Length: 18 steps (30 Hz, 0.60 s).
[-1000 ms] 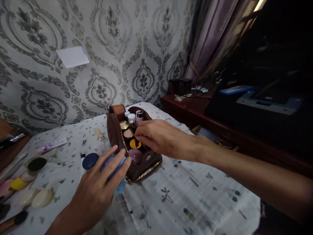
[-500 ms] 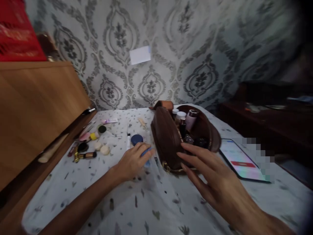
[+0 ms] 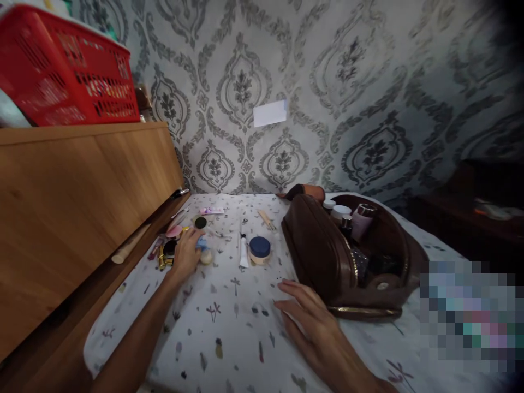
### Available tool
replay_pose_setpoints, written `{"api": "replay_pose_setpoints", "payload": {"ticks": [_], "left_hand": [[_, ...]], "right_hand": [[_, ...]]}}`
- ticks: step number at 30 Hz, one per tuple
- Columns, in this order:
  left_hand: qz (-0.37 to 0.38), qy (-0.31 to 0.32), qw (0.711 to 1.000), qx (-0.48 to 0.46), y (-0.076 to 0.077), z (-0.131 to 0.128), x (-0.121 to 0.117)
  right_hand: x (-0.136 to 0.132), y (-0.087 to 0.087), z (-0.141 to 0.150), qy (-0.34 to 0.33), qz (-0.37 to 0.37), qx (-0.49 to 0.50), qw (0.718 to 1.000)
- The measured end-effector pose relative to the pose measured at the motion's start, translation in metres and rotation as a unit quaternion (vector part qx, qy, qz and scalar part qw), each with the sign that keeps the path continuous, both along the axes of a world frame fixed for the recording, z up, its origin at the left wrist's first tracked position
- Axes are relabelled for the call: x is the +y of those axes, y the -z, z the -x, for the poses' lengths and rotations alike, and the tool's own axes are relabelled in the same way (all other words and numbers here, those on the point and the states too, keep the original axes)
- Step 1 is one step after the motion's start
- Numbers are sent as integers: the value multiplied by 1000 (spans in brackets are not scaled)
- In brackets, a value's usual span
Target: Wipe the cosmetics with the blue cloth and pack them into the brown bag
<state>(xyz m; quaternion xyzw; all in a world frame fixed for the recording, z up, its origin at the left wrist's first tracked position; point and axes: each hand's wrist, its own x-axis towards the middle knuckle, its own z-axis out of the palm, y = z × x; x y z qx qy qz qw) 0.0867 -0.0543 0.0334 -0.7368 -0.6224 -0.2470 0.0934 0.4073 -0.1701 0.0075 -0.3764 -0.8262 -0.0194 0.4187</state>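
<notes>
My left hand (image 3: 187,254) is over the cosmetics at the left of the sheet. Its fingers are closed on a soft-looking light-blue item (image 3: 201,243), mostly hidden and too blurred to name. A cream round sponge (image 3: 207,256) lies by the fingertips. My right hand (image 3: 309,322) hovers with fingers apart and nothing in it, just left of the brown cosmetic bag (image 3: 317,245). Unzipped, the bag holds a lilac bottle (image 3: 363,221), a white-capped jar (image 3: 341,212) and dark items. Between the hands stands a blue-lidded jar (image 3: 260,250) beside a white tube (image 3: 243,252).
A pink-and-white tube (image 3: 212,210) and beige clips (image 3: 267,219) lie farther back. Gold-coloured makeup items (image 3: 164,261) sit left of my left hand. A wooden cabinet (image 3: 90,185) with a red basket (image 3: 77,71) on top borders the left side; the patterned wall closes the back.
My right hand has come out of the bag and moved left of it. My left hand has carried the light-blue item leftward to the cosmetics. The view has turned left.
</notes>
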Motion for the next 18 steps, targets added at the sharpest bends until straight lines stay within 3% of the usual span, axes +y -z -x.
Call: {"api": "replay_pose_setpoints", "payload": {"ticks": [4,9,18], "left_hand": [[-11,-77,997,-7,-6,26,1],[-18,-192,981,-7,-12,55,7],[74,-221,972,23,-3,84,41]], "right_hand": [[11,-4,28,-52,131,47,989],[27,-6,59,-75,259,119,956],[41,31,69,-60,318,198,925]]}}
